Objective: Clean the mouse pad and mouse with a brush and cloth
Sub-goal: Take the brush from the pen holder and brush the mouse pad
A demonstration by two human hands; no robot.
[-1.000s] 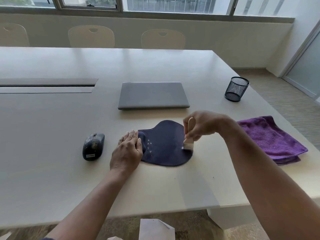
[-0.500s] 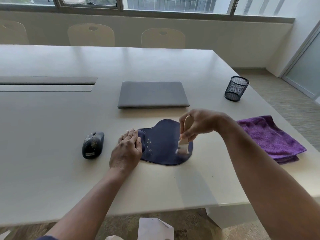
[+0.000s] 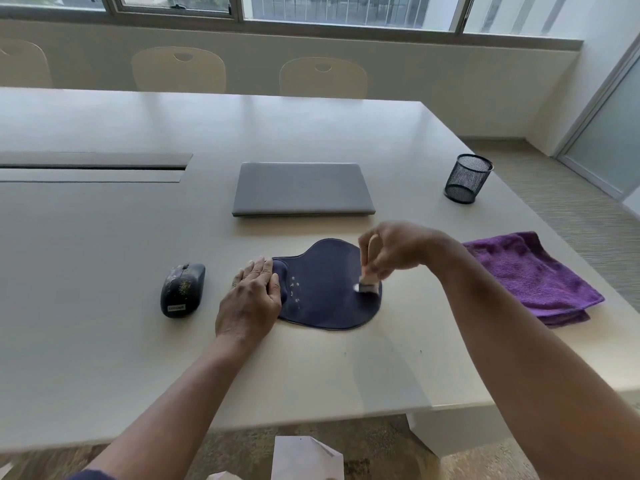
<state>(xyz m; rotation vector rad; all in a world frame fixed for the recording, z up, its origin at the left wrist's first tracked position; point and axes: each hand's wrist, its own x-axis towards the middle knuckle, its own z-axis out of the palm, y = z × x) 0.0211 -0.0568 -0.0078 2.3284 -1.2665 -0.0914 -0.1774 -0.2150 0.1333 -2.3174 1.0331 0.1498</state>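
Right hand (image 3: 394, 249) gripping brush (image 3: 367, 271) | left hand (image 3: 251, 299) flat, pinning mouse pad (image 3: 329, 296)

Both forearms are bare down to the left hand (image 3: 250, 299) and right hand (image 3: 398, 249), and only a dark blue sleeve edge (image 3: 90, 475), perhaps, shows at the bottom left.

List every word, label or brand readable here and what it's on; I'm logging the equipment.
Mouse: a small white label near its near end carries dark lettering, too blurred to read.
Laptop: a faint mark at the middle of the closed lid, not legible.
Mouse pad, brush, purple cloth, mesh pen cup: no text visible.
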